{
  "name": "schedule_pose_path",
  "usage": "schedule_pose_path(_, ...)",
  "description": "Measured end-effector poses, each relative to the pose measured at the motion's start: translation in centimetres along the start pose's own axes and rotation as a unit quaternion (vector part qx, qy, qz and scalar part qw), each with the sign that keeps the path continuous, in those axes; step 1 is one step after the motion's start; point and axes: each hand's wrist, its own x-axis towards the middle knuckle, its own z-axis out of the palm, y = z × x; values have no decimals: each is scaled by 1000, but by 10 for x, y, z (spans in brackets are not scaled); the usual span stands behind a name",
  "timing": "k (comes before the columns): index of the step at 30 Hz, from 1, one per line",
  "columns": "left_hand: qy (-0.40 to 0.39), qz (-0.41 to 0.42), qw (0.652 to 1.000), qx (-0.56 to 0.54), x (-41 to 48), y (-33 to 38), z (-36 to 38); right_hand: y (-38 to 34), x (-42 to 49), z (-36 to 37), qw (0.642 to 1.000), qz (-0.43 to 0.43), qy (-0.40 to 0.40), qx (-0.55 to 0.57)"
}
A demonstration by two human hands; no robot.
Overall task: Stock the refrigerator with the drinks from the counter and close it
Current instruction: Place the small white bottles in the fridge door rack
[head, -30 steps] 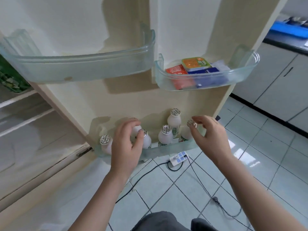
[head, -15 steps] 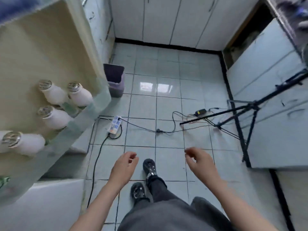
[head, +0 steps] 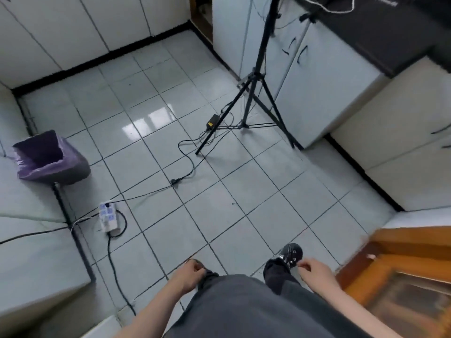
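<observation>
- tiled floor point(head: 244, 191): most of the view is being filled by it; refrigerator and drinks are not being shown, so the stocked count cannot be told
- dark counter point(head: 380, 28): only a corner is being shown, top right; no drinks are being seen there
- tripod point(head: 253, 93): is being kept near the cabinets
- left hand point(head: 188, 276), right hand point(head: 314, 272): nothing is being held; both are being carried loosely curled, apart; another fetch is judged likely
- power strip point(head: 108, 217): is being fed by floor cables
</observation>
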Motion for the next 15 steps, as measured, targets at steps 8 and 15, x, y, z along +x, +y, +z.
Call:
schedule_pose_path(8, 15, -10, 997, 72, 42, 129, 50, 131, 33, -58, 995, 30, -38, 91)
schedule_pose_path(15, -34, 42, 985, 165, 73, 309, 130, 264, 72, -145, 985, 103, 4, 136)
